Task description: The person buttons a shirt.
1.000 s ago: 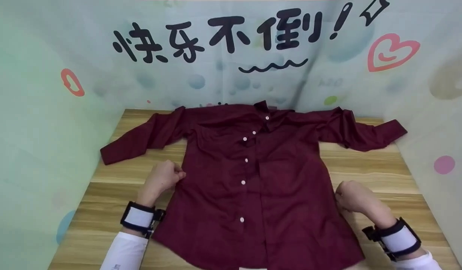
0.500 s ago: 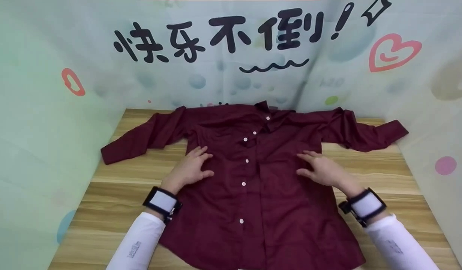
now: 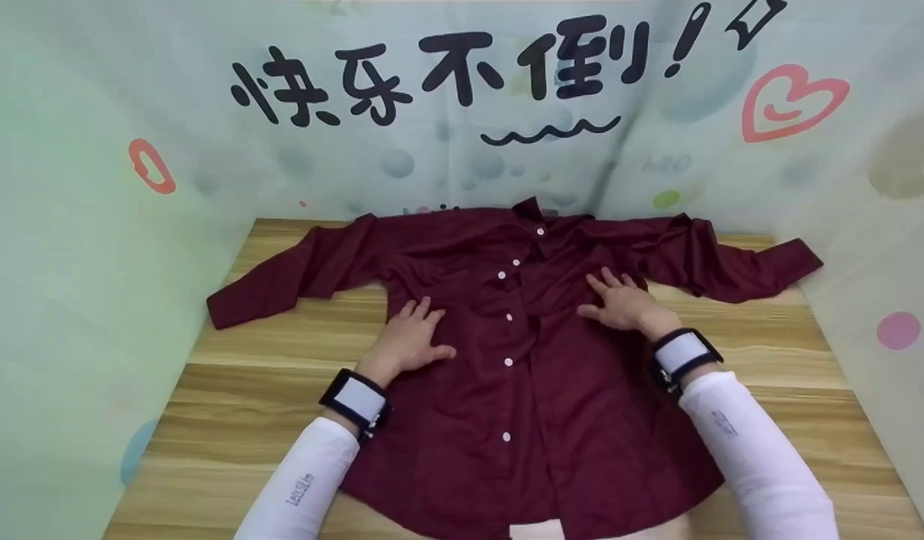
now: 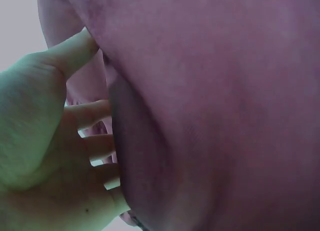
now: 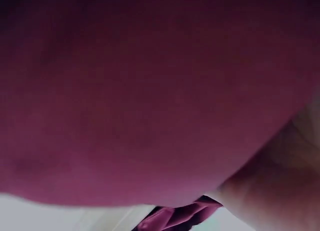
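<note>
A dark red button-up shirt [image 3: 469, 405] lies front side up, its sleeves spread to both sides and its collar [image 3: 533, 217] at the far edge. White buttons run down the middle of its front. My left hand [image 3: 409, 341] rests on the left part of the shirt body, fingers spread and pointing away. In the left wrist view the thumb and fingers [image 4: 100, 146] of that hand touch the cloth. On the right chest rests my right hand [image 3: 623, 304], its fingers spread as well. Cloth fills most of the right wrist view and hides the right fingers there.
Under the shirt is a wood-grain table [image 3: 252, 397]. Printed fabric walls [image 3: 447, 90] with black writing stand behind it and at both sides. A small pale patch [image 3: 537, 529] shows at the shirt's front hem.
Both hands have come from the shirt's side edges onto its front, their fingers opening out. The right hand has moved farther up the chest; the shirt body has shifted and wrinkled slightly.
</note>
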The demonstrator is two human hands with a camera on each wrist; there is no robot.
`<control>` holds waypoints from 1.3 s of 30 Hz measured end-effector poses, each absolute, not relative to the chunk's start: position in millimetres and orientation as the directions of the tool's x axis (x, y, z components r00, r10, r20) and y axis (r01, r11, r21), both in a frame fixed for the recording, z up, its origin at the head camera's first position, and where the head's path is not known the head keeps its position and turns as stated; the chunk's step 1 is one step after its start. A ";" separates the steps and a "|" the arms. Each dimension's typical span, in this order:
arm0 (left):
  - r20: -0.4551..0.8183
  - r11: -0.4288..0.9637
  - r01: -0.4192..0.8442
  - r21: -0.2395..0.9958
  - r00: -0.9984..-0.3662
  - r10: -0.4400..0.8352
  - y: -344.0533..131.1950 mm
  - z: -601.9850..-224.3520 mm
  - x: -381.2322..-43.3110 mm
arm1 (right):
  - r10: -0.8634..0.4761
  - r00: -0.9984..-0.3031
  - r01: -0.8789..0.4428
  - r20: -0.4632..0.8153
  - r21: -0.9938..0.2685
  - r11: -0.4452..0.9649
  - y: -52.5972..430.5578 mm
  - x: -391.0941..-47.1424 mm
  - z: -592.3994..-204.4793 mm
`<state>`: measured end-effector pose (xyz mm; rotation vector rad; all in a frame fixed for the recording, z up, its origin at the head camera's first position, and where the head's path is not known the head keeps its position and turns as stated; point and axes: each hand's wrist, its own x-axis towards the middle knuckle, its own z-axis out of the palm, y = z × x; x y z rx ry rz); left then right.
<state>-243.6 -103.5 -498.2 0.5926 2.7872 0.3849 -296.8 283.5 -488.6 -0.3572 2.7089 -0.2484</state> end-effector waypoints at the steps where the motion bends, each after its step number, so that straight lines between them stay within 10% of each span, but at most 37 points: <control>1: -0.206 0.887 0.354 0.297 -0.883 0.422 -100.4 -497.6 -244.5 | -0.269 -0.894 -0.199 -0.357 -0.220 0.955 284.6 -300.7 -488.7; 14: 0.099 0.832 0.447 0.328 -0.892 0.441 -82.5 -487.1 -258.8 | -0.361 -0.914 -0.311 -0.186 -0.251 0.917 271.8 -286.9 -482.1; 24: -0.232 0.871 0.362 0.331 -0.864 0.447 -77.7 -498.1 -285.9 | -0.453 -0.826 -0.386 -0.335 -0.249 0.888 237.7 -278.2 -487.6; 39: -0.296 0.930 0.278 0.239 -0.892 0.342 -59.0 -496.2 -289.8 | -0.311 -0.876 -0.244 -0.368 -0.217 0.945 217.0 -310.4 -497.3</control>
